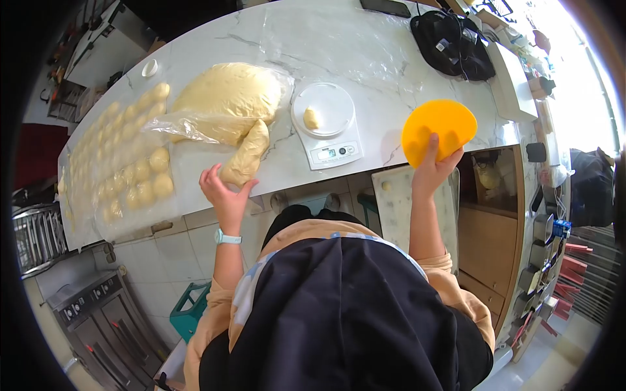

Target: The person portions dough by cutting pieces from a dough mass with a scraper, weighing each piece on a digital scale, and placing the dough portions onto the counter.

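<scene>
My left hand (225, 195) is at the near end of a long dough log (246, 155), thumb and fingers curved around that end. The log leans against a large mass of dough (228, 91) partly covered by clear plastic. In my right hand (433, 173) is a round yellow dough scraper (433, 124), raised at the table's right side, index finger pressed along its face. Between the hands stands a white kitchen scale (336, 154) with a lit display. A small dough piece (311, 118) lies on its round pan.
Rows of dough balls (140, 173) lie under plastic film on the left of the marble table (385, 85). A black bag (450, 45) and a phone (386, 7) are at the back right. Below the table's edge are a pale tray (407, 221) and a green crate (189, 309).
</scene>
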Available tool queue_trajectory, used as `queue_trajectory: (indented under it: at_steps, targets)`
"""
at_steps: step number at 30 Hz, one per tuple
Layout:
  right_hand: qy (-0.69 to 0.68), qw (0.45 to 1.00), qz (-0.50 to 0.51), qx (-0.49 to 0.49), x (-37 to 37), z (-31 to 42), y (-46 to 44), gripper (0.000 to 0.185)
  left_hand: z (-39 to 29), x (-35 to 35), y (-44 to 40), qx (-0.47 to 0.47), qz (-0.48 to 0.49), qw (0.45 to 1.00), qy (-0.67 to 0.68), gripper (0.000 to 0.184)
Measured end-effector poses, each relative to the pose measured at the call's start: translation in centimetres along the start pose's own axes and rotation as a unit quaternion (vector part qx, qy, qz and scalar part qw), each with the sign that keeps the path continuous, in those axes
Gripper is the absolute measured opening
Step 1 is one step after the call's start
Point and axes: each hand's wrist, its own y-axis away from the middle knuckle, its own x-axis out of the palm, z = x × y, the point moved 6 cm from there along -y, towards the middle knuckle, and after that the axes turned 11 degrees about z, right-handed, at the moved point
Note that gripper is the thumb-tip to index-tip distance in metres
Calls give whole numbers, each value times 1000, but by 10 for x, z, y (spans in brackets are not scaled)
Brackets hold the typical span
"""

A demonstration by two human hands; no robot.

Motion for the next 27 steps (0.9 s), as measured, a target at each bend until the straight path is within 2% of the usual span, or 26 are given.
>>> queue_trajectory:
  at_steps: [3, 6, 7, 8, 9, 10, 11, 12, 14, 15, 18, 20, 21, 23, 24, 25, 27]
  targets:
    - [-48, 999, -8, -11, 8, 1, -9, 44, 43, 10, 21, -153, 16, 979, 131, 54]
    - [-109, 994, 33, -4, 39, 19, -4, 40, 46, 14, 25, -222, 124, 965, 63, 35]
    - [-129, 990, 55, 2, 58, 26, 4, 39, 41, 13, 26, -184, 96, 976, 69, 31]
    - [-147, 981, 125, -17, 83, 34, 19, 35, 37, 13, 27, -144, 68, 984, 74, 26]
    - [-192, 956, 220, -27, 112, 41, 40, 32, 34, 12, 28, -104, 39, 991, 79, 22]
    - [-97, 932, 350, -10, 140, 41, 66, 30, 34, 12, 29, -87, 39, 993, 73, 20]
    - [33, 870, 490, -45, 170, 51, 90, 30, 33, 11, 31, -70, 38, 995, 66, 18]
    - [107, 794, 598, -12, 196, 70, 112, 32, 32, 10, 33, -54, 36, 996, 60, 16]
    - [79, 747, 632, -188, 233, 73, 154, 34, 38, 10, 38, -43, 31, 992, 115, 13]
    - [112, 710, 663, -208, 251, 74, 165, 35, 42, 10, 40, -38, 29, 989, 141, 11]
    - [212, 600, 730, -247, 292, 80, 186, 37, 49, 11, 42, -24, 72, 996, 40, 10]
    - [287, 543, 748, -253, 303, 87, 189, 37, 46, 6, 36, -19, 81, 994, 74, 10]
    - [200, 613, 706, -294, 303, 83, 191, 36, 42, 2, 35, -18, 85, 992, 91, 10]
    - [22, 726, 586, -359, 285, 50, 200, 34, 46, 2, 38, -99, 114, 977, 148, 10]
    - [21, 737, 608, -295, 276, 42, 196, 33, 50, 4, 34, -133, 122, 968, 177, 10]
    - [19, 744, 628, -228, 261, 33, 190, 32, 60, 11, 41, -151, 81, 939, 300, 14]
    - [38, 785, 599, -155, 230, 11, 169, 31, 24, 4, 19, -115, 36, 913, 390, 10]
